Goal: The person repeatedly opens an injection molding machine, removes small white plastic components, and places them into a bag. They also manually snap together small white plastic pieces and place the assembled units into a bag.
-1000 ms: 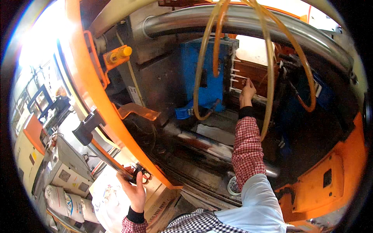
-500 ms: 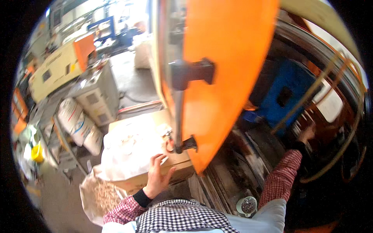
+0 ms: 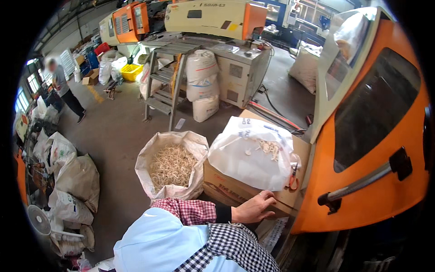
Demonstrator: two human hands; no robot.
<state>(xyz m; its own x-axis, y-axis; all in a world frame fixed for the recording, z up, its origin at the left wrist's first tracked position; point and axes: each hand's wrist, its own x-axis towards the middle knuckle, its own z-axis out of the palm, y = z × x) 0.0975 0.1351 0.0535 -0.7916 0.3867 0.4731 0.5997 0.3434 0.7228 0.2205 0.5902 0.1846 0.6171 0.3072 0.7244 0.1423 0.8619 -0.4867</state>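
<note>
My left hand (image 3: 254, 208) hangs by the near edge of a cardboard box (image 3: 226, 187), its fingers loosely bent and apart with nothing held in them. Across the box top lies a white plastic sheet or bag (image 3: 249, 170). A few small pale pieces (image 3: 268, 148) rest on it. Near the box's right corner is a pair of red-handled cutters (image 3: 293, 180). Left of the box stands an open woven sack (image 3: 146, 156) full of thin, curly beige scraps (image 3: 171, 167). My right hand is out of the picture.
To the right is an orange machine door (image 3: 362, 199) with a metal handle bar (image 3: 358, 187). Beyond the box are stacked white sacks (image 3: 202, 84), a metal step stand (image 3: 164, 90) and a grey cabinet (image 3: 238, 75). Filled sacks (image 3: 79, 181) line the left. A person (image 3: 65, 88) stands far left.
My view has swung left, away from the machine's inside. The right hand, which was reaching in there, has left the picture. The left hand stays near the box's front edge.
</note>
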